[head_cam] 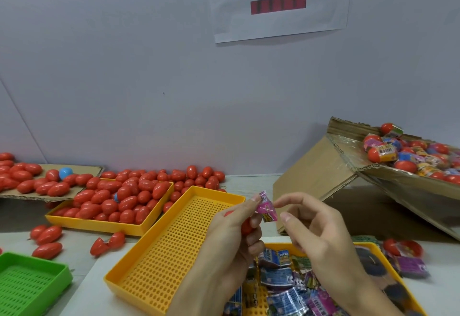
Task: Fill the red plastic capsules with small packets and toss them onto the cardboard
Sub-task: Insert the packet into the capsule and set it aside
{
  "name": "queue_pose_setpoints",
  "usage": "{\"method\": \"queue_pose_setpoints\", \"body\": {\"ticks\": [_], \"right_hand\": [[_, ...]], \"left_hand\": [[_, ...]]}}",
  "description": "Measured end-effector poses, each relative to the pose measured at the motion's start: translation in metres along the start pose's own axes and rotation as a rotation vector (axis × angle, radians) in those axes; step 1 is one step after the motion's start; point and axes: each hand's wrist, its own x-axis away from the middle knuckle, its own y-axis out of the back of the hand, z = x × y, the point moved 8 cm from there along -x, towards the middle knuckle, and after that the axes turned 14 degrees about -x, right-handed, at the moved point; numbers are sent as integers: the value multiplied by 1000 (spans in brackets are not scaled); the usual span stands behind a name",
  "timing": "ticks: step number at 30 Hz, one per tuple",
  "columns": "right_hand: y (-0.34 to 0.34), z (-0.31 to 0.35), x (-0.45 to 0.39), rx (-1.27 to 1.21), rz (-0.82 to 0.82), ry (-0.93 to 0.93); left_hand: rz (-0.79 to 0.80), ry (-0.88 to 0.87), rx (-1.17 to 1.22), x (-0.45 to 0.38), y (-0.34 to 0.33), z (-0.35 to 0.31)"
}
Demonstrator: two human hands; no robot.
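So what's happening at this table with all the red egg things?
A person is filling capsules. The left hand grips a red capsule and pinches a pink packet, with the right hand open beside it. More packets lie in the near yellow tray; closed capsules pile on the flat cardboard.

Single head-worn view — forward and down, close over the table (pixel 82 248).

Three yellow trays (pixel 159 226), one green tray (pixel 29 281), one tilted cardboard box (pixel 316 166) — red capsules (pixel 129 198) too many to count.
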Motion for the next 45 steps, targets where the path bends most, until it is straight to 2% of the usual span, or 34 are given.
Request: {"method": "queue_pose_setpoints", "body": {"ticks": [7, 14, 16, 22, 25, 30, 38, 45], "right_hand": [[-4, -6, 1, 70, 19, -72], [-1, -8, -1, 259, 11, -42], [5, -11, -3, 221, -37, -64], [31, -33, -4, -66, -264, -274], [35, -38, -4, -113, -304, -310], [38, -38, -3, -132, -340, -299], [39, -37, -2, -141, -354, -334], [40, -31, -4, -49, -365, -273]], "left_hand": [[23, 10, 15, 0, -2, 0], [39, 16, -114, 1, -4, 2], [20, 31, -125, 2, -4, 1], [-22, 70, 66, 3, -2, -2], [-108, 8, -79, -1, 4, -1], [-86, -90, -340, -4, 5, -4], [-125, -115, -631, -3, 8, 1], [-81, -112, -667, -6, 0, 1]]}}
